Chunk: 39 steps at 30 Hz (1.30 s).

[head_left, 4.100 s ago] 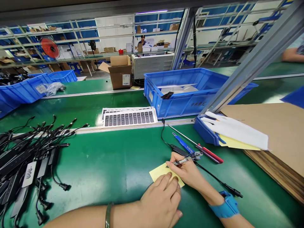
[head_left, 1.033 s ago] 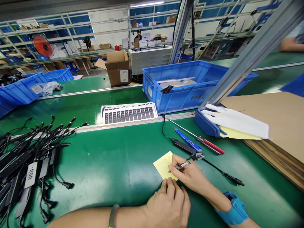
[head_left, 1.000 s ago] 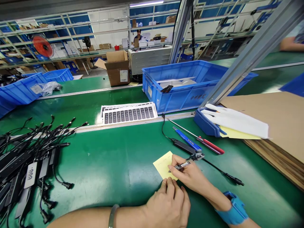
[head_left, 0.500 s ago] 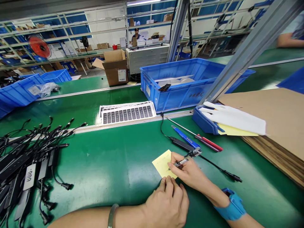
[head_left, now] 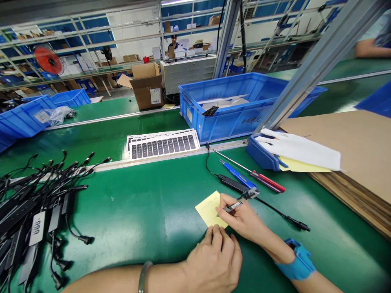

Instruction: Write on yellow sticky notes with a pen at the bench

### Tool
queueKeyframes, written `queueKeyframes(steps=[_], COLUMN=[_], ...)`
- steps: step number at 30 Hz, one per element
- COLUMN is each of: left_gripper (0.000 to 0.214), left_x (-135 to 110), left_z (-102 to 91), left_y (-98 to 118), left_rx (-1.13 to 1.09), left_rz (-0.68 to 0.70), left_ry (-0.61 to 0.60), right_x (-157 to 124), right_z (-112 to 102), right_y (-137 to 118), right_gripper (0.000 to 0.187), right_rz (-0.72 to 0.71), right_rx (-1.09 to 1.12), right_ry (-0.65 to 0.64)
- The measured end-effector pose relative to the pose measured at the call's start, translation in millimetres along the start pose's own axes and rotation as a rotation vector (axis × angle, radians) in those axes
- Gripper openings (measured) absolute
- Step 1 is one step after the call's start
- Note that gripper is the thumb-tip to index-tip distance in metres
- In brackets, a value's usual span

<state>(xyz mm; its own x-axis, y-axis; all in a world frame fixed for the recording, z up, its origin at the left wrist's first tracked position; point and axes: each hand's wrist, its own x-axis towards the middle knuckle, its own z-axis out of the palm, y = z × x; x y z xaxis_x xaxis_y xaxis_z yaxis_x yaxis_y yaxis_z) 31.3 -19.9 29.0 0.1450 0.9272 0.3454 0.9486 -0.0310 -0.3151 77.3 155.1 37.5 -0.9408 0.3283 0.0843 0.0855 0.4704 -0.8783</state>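
A small yellow note (head_left: 208, 208) lies on the green table in front of me. My right hand (head_left: 241, 219), with a blue strap on its wrist, is closed round a pen (head_left: 241, 200) whose tip rests on the note. My left hand (head_left: 215, 260) lies just below the note with its fingers curled, fingertips pressing the note's near edge. A bracelet sits on my left wrist.
Behind the hands lie a blue utility knife (head_left: 238, 176), a red-handled screwdriver (head_left: 265, 182) and a black adapter with cable (head_left: 233, 185). A pile of black adapters (head_left: 33, 203) fills the left. Label sheets (head_left: 163, 143), a blue bin (head_left: 241, 103) and cardboard sheets (head_left: 357, 150) stand beyond.
The note has been slid out from under my left hand toward the far side since four seconds ago. In the last second both hands stay in place; only the view shifts slightly.
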Motion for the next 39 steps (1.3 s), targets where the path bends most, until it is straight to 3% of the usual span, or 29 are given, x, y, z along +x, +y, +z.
queueKeyframes(steps=[5,8,11,21,26,39], left_gripper=[0.05,0.052,0.051,0.048,0.047,0.048], left_x=[0.7,0.0,-0.3,1.6,1.6,1.3], left_z=[-1.8,-1.9,-2.1,-3.4,-4.2,-2.2], left_y=[-1.6,-1.4,-1.3,-2.6,-3.9,-4.2], left_rx=[-0.01,-0.006,-0.007,-0.014,-0.021,-0.039], left_rz=[0.022,0.035,0.025,-0.016,-0.012,-0.01], left_ry=[-0.123,-0.134,-0.127,-0.057,-0.064,-0.061], right_x=[2.2,2.0,1.3,0.8,0.6,1.3], right_z=[-11.0,-15.6,-15.3,-14.8,-12.9,-13.6], right_y=[9.3,14.0,15.3,14.6,17.5,18.7], right_gripper=[0.037,0.037,0.036,0.033,0.032,0.028], right_rz=[0.018,0.011,0.013,0.013,0.017,0.009], right_rx=[0.056,0.024,0.052,0.07,0.048,-0.006], right_ry=[0.101,0.043,-0.041,-0.12,-0.055,-0.025])
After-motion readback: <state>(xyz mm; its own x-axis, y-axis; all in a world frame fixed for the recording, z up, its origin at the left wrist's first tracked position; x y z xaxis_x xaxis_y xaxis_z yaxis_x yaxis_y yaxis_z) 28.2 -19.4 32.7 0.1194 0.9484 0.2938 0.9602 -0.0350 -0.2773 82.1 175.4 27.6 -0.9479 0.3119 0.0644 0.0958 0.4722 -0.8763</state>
